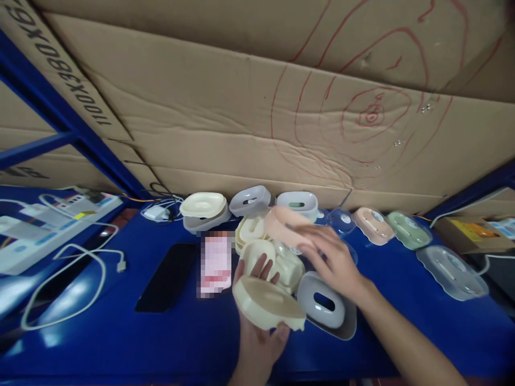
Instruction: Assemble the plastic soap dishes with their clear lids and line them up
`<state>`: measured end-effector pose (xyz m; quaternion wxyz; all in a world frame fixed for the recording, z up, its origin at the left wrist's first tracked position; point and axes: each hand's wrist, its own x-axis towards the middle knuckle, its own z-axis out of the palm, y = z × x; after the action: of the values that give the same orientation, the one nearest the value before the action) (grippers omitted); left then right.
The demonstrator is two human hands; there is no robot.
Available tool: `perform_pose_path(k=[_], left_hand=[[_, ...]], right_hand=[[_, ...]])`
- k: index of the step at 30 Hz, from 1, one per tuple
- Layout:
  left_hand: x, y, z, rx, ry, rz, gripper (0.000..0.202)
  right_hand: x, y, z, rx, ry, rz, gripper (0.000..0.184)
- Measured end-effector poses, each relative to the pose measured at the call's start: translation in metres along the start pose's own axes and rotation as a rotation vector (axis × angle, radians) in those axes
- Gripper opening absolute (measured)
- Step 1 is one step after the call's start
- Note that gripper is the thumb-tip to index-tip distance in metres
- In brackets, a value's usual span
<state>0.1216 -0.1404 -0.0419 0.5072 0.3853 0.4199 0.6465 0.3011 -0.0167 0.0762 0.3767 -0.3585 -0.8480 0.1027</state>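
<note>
My left hand (257, 339) is palm up near the front of the blue table, thumb and fingers around a cream soap dish part (267, 303) with an oval outline. To its right and higher, my right hand (336, 262) grips a peach soap dish part (287, 228), which is smeared by motion. Below the right hand lies a grey soap dish (324, 303) with an oval slot. Several cream parts (287, 271) sit in a heap behind my left hand, partly hidden by its fingers.
Grey trays (298, 202) and a cream-topped one (204, 205) line the cardboard wall (209, 107). Peach (374, 225), green (409, 230) and clear (453, 273) pieces lie at right. A black phone (166, 276), white cable (100, 289) and power strip (60, 230) lie at left.
</note>
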Motion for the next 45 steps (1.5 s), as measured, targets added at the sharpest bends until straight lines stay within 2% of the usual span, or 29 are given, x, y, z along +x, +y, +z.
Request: perform_pose_path(k=[2, 4, 7, 10, 12, 14, 15, 17, 20, 21, 23, 25, 27, 30, 32, 34, 36, 38, 42, 45], left_hand=[[0.008, -0.001, 0.013, 0.084, -0.004, 0.142, 0.113], [0.010, -0.007, 0.023, 0.158, -0.037, 0.216, 0.126], [0.009, -0.017, 0.027, 0.166, -0.059, 0.248, 0.130], [0.007, -0.019, 0.024, 0.060, 0.003, 0.220, 0.123], [0.008, -0.016, 0.022, -0.007, 0.032, 0.158, 0.116], [0.010, -0.012, 0.022, -0.057, 0.021, 0.123, 0.117], [0.011, -0.010, 0.023, -0.071, -0.002, 0.115, 0.119], [0.009, -0.008, 0.027, -0.055, -0.069, 0.090, 0.120], [0.002, -0.007, 0.030, 0.132, -0.137, 0.101, 0.111], [-0.001, -0.008, 0.030, 0.257, -0.169, 0.167, 0.105], [-0.007, -0.014, 0.030, 0.563, -0.306, 0.404, 0.089], [-0.010, -0.022, 0.031, 0.815, -0.466, 0.681, 0.061], [-0.013, -0.028, 0.033, 0.955, -0.515, 0.863, 0.034], [-0.014, -0.028, 0.039, 1.051, -0.454, 0.961, 0.014], [-0.013, -0.021, 0.041, 1.045, -0.414, 0.982, 0.015], [-0.008, -0.007, 0.038, 0.994, -0.366, 0.978, 0.019], [0.006, 0.014, 0.027, 0.957, -0.315, 0.965, 0.022], [0.034, 0.039, 0.008, 0.994, -0.232, 0.997, 0.024], [0.128, 0.084, -0.037, 1.230, -0.198, 0.962, 0.019], [0.199, 0.099, -0.063, 1.293, -0.173, 0.872, 0.018]], right_hand=[[0.016, 0.028, -0.002, -0.217, 0.002, -0.005, 0.029], [0.030, 0.049, -0.006, -0.300, -0.021, 0.013, 0.031], [0.033, 0.054, -0.014, -0.300, 0.007, 0.027, 0.035], [0.011, 0.019, -0.021, -0.109, -0.021, -0.028, 0.040], [-0.011, -0.016, -0.023, 0.116, -0.188, -0.122, 0.047], [-0.031, -0.046, -0.023, 0.169, -0.324, -0.160, 0.051], [-0.038, -0.055, -0.023, 0.154, -0.334, -0.161, 0.047], [-0.047, -0.059, -0.025, 0.107, -0.251, -0.135, 0.035], [-0.040, -0.034, -0.035, -0.020, -0.012, -0.123, 0.035], [-0.032, -0.020, -0.038, -0.110, 0.064, -0.130, 0.035], [-0.009, 0.009, -0.040, -0.323, 0.141, -0.157, 0.034], [0.020, 0.035, -0.034, -0.476, 0.073, -0.164, 0.031], [0.048, 0.055, -0.020, -0.556, -0.024, -0.163, 0.031], [0.076, 0.071, 0.005, -0.598, -0.162, -0.142, 0.028], [0.082, 0.074, 0.015, -0.581, -0.204, -0.117, 0.027], [0.078, 0.072, 0.017, -0.538, -0.176, -0.111, 0.034], [0.066, 0.066, 0.011, -0.497, -0.116, -0.116, 0.042], [0.047, 0.059, -0.003, -0.478, -0.081, -0.113, 0.044], [-0.002, 0.059, -0.040, -0.468, -0.066, -0.054, 0.040], [-0.047, 0.087, -0.064, -0.562, 0.008, 0.089, 0.039]])
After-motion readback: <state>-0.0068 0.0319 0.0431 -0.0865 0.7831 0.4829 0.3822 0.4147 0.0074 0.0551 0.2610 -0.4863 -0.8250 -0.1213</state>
